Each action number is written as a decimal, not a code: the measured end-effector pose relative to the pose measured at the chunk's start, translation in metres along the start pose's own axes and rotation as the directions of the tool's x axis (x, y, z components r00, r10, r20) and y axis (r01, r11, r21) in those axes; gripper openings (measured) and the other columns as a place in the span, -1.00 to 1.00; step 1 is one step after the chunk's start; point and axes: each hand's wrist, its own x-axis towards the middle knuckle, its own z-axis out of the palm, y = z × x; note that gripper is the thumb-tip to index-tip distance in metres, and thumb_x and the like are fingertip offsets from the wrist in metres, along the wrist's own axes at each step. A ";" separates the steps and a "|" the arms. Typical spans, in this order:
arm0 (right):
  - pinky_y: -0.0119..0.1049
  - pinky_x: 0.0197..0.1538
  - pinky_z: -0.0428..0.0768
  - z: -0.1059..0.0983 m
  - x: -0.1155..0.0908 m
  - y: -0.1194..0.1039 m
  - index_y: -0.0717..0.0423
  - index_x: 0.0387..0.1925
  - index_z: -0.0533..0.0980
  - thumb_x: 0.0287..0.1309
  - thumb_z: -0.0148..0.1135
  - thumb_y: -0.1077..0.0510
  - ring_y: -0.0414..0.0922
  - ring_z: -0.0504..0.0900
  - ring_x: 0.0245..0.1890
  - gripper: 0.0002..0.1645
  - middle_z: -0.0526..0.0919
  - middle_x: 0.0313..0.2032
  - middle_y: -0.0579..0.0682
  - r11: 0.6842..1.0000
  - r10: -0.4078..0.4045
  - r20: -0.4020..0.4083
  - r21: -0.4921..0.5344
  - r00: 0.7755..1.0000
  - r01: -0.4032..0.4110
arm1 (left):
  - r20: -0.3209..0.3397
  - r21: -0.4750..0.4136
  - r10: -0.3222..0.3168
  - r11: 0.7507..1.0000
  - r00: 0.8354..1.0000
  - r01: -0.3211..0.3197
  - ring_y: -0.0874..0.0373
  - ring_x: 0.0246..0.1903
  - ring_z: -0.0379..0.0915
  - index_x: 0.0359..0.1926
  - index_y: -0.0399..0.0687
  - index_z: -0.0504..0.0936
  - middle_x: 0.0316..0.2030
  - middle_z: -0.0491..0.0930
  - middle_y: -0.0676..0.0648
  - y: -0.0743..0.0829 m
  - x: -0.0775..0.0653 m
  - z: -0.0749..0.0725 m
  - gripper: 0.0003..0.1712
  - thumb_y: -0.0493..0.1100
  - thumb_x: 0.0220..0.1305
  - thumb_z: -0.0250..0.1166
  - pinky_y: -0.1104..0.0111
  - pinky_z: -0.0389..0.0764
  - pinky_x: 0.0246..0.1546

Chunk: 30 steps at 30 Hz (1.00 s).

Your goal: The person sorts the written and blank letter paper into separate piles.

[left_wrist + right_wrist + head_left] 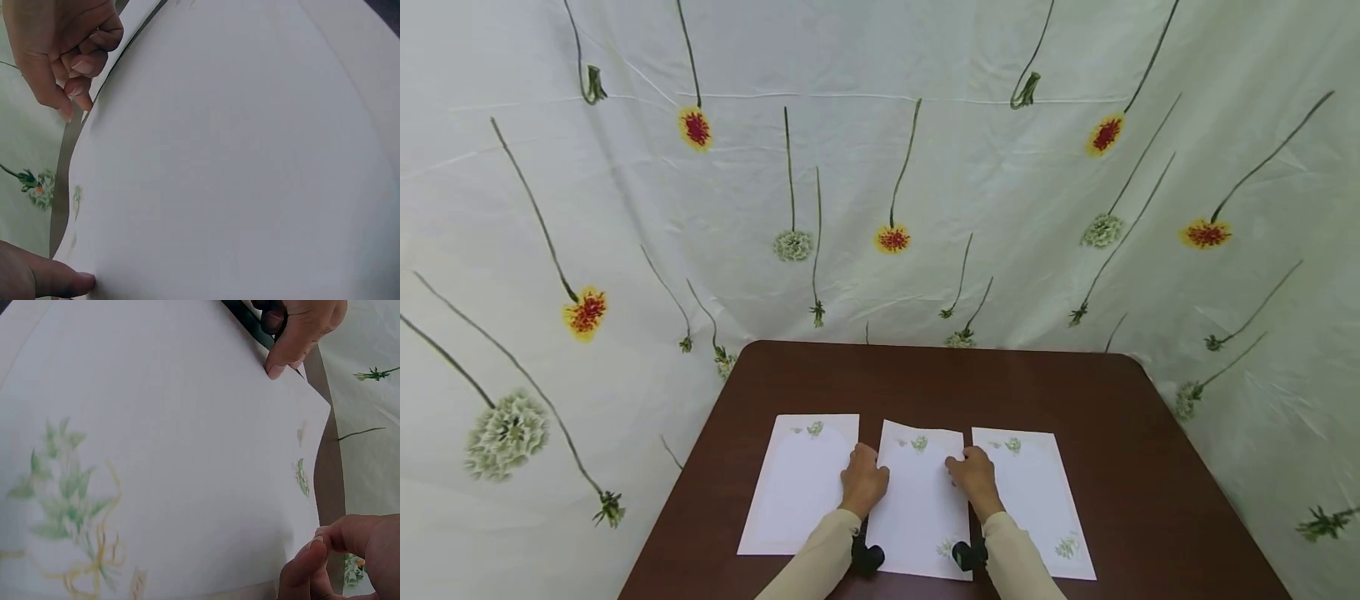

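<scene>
A middle sheet of white paper (917, 500), printed with small green plant motifs, lies between my two hands. My left hand (863, 482) pinches its left edge, with the thumb on top of the page as seen in the left wrist view. On the opposite edge my right hand (976, 483) pinches the same sheet between thumb and curled fingers (306, 565). The sheet's far edge bows slightly. A green leafy print with yellow ribbon lines (72, 494) shows near its close end in the right wrist view.
Similar printed sheets flank the middle one: a left sheet (797, 492) and a right sheet (1037, 508). All are on a dark brown table (940, 379). A pale cloth with flower prints (850, 167) hangs behind and around it. Black wrist devices (867, 557) sit under both wrists.
</scene>
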 end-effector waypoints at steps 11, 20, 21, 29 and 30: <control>-0.04 -0.23 0.61 -0.002 0.001 0.010 0.60 0.09 0.38 0.22 0.24 0.16 0.12 0.68 -0.34 -0.40 0.61 -0.19 0.41 1.000 -0.002 -0.056 -0.022 0.998 0.001 | -0.060 -0.101 0.098 0.990 0.993 -0.103 0.06 -0.47 0.43 -0.30 -0.14 0.42 -0.48 0.45 -0.03 -0.007 -0.001 -0.007 -0.86 -0.35 0.34 0.24 0.14 0.43 -0.37; -0.09 -0.30 0.54 -0.013 -0.004 0.019 0.31 -0.27 0.58 0.35 0.17 0.03 0.00 0.57 -0.37 -0.65 0.61 -0.40 0.05 0.994 -0.039 0.030 -0.103 0.999 0.041 | -0.048 -0.225 0.059 0.972 0.997 -0.069 0.10 -0.50 0.41 -0.22 -0.20 0.44 -0.51 0.49 0.00 -0.016 0.010 -0.011 -0.93 -0.32 0.39 0.19 0.20 0.45 -0.39; -0.11 -0.31 0.53 -0.014 -0.004 0.020 0.30 -0.28 0.58 0.36 0.17 0.02 -0.02 0.56 -0.39 -0.64 0.61 -0.41 0.03 0.993 -0.041 0.043 -0.107 0.998 0.045 | -0.037 -0.235 0.052 0.970 0.998 -0.059 0.10 -0.49 0.41 -0.21 -0.20 0.44 -0.50 0.49 -0.01 -0.016 0.011 -0.012 -0.93 -0.31 0.40 0.18 0.20 0.46 -0.39; -0.19 -0.37 0.49 -0.031 0.001 0.023 0.27 -0.31 0.60 0.36 0.19 0.04 -0.06 0.52 -0.42 -0.67 0.59 -0.41 0.01 0.995 -0.053 0.044 -0.080 0.998 0.057 | 0.067 -0.275 0.022 0.961 0.998 -0.003 0.10 -0.45 0.45 -0.20 -0.22 0.46 -0.44 0.53 -0.06 -0.012 0.016 -0.013 -0.91 -0.26 0.42 0.19 0.21 0.50 -0.36; -0.19 -0.39 0.48 -0.033 0.001 0.023 0.27 -0.31 0.60 0.36 0.20 0.05 -0.07 0.51 -0.43 -0.68 0.59 -0.42 0.01 0.995 -0.061 0.041 -0.071 0.997 0.064 | 0.071 -0.279 0.034 0.960 0.997 -0.013 0.10 -0.46 0.45 -0.21 -0.22 0.46 -0.44 0.53 -0.06 -0.011 0.015 -0.013 -0.90 -0.25 0.42 0.19 0.21 0.51 -0.36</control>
